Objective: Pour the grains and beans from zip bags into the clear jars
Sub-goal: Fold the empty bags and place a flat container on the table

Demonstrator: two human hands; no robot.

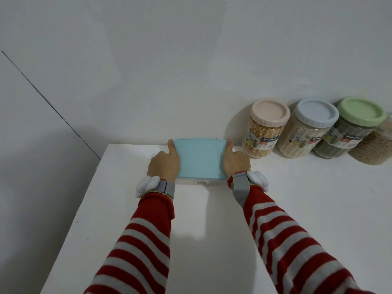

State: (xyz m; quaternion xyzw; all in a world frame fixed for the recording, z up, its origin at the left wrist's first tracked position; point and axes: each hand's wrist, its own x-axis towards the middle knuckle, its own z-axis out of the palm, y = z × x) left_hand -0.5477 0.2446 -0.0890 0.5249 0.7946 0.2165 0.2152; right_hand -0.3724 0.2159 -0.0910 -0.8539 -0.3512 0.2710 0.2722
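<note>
Gripping the box [199, 158] at the table's [118, 198] back edge, left hand [163, 166] and right hand [235, 164] clamp its sides; jars [265, 132] full, opening likely next.

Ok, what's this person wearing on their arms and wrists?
The left sleeve and right sleeve are striped red and grey. Each wrist has a grey strap with a rounded white device on its outer side. The left hand and right hand are bare.

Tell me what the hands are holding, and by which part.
Both hold the blue-lidded box: the left hand grips its left side and the right hand its right side, each with its thumb lying on top of the lid near the edge.
</note>
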